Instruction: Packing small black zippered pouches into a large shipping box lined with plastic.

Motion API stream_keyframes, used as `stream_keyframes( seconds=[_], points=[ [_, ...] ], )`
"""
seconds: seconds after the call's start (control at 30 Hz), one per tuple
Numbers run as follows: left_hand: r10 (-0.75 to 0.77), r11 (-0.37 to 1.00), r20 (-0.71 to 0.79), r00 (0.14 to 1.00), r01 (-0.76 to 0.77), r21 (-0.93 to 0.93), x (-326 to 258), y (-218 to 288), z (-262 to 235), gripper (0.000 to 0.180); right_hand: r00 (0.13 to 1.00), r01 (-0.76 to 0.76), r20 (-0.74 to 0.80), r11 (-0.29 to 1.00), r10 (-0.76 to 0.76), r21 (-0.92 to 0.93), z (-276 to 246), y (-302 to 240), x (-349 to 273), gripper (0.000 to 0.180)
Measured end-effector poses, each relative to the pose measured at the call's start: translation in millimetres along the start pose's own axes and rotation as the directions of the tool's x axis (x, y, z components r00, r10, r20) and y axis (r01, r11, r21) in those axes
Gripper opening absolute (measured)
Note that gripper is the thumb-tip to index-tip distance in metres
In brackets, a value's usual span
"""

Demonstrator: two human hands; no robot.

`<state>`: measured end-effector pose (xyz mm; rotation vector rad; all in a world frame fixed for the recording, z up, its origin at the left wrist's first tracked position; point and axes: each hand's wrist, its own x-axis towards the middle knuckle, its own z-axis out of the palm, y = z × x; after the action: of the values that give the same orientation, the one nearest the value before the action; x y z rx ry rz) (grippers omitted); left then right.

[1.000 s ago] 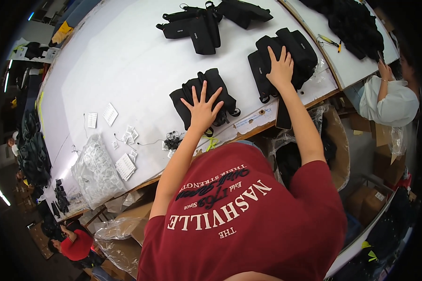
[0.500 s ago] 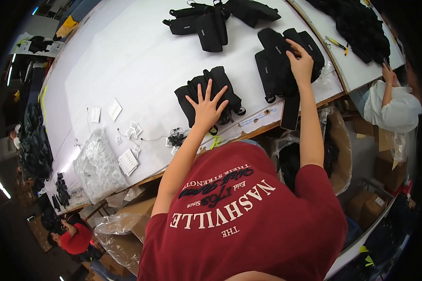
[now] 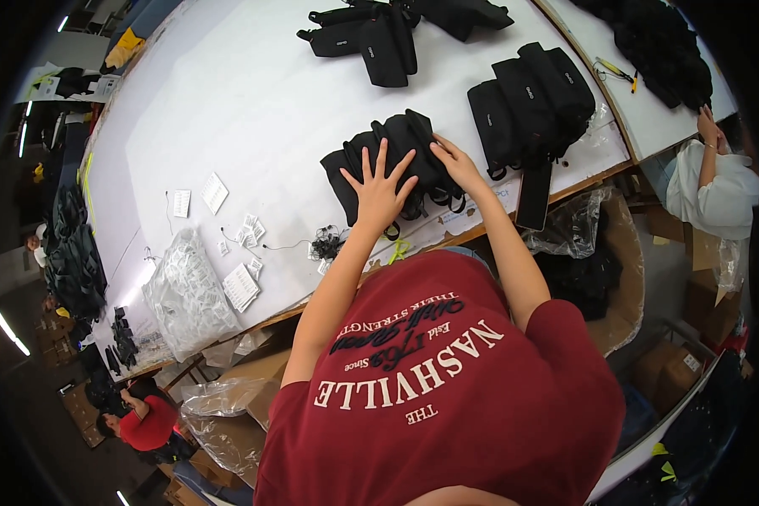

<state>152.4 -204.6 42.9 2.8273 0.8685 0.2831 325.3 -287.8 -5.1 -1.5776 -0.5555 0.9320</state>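
Observation:
A row of overlapping black fabric pouches (image 3: 337, 179) with small straps lies near the front edge of the white table. My left hand (image 3: 381, 198) rests on top of the row, its fingers spread wide. At the row's right end, my right hand (image 3: 459, 165) grips the upper right edge of the last black pouch (image 3: 422, 156); its fingertips are partly hidden against the dark fabric. To the right sits another group of black pouches (image 3: 527, 101), each with a small pale mark.
More black pouches (image 3: 388, 51) lie at the table's far side. On the left are a clear bag of tags (image 3: 190, 291), loose white tags (image 3: 241, 287) and a bundle of black strings (image 3: 325, 244). A plastic-lined carton (image 3: 626, 278) stands below the table edge. Co-workers sit at both sides.
My right hand has come from the right-hand pouches to the near row. That group has one pouch fewer and the row one more. My left hand stays spread on the row.

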Motion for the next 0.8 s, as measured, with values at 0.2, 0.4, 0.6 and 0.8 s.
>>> stream_keyframes(
  seconds=[0.2, 0.4, 0.6, 0.8],
  points=[
    [0.000, 1.000, -0.007, 1.000, 0.000, -0.030, 1, 1, -2, 0.047, 0.998, -0.056, 0.009, 0.947, 0.062, -0.316, 7, -18, 9, 0.059],
    [0.074, 0.996, -0.050, 0.996, -0.077, -0.048, 9, 9, -5, 0.046, 0.997, -0.028, -0.073, 0.914, -0.002, -0.404, 13, -4, 16, 0.056],
    [0.249, 0.941, -0.053, 0.967, -0.255, -0.224, 44, 30, 0, 0.044, 0.991, -0.033, 0.101, 0.885, 0.090, -0.464, -4, -1, 20, 0.044],
    [0.255, 0.949, 0.030, 0.967, -0.244, -0.199, 42, 17, 4, 0.045, 0.661, 0.055, -0.328, 0.480, -0.675, -0.876, -94, -115, -4, 0.040]
  ],
)
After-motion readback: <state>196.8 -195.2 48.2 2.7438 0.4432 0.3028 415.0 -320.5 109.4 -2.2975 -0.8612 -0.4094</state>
